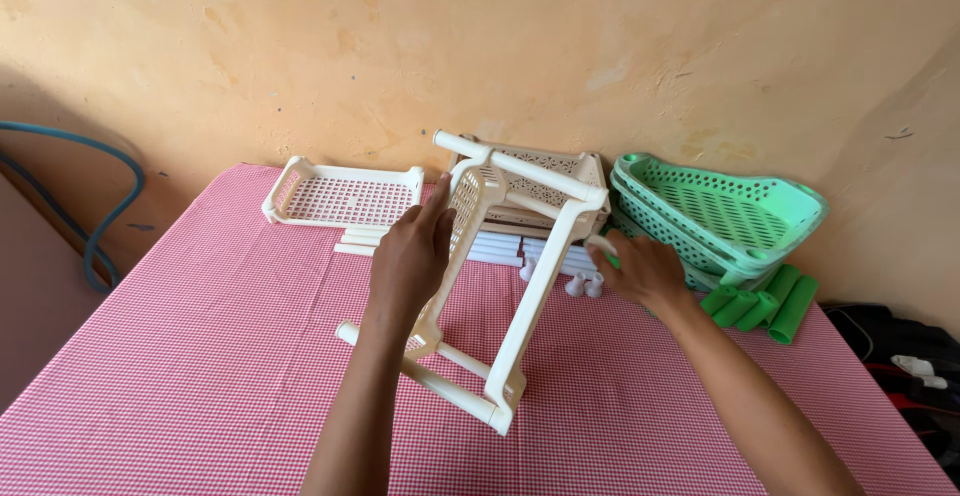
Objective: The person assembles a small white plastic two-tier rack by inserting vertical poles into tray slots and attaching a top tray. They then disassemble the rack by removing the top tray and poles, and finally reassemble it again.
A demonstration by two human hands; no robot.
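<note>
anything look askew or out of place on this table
The cream rack lies tipped on its side, steadied by the left hand. The green baskets sit stacked crookedly at the right. Nothing looks broken or spilled.

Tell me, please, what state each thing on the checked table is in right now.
Cream rack frame: partly assembled, tipped on its side.
Left hand: flat against the frame's perforated shelf.
Right hand: by the small white feet, grip unclear.
Cream basket tray: lying flat, separate.
Green baskets: stacked, tilted.
Green tubes: loose, side by side.
White tubes: loose, lying flat.
</note>
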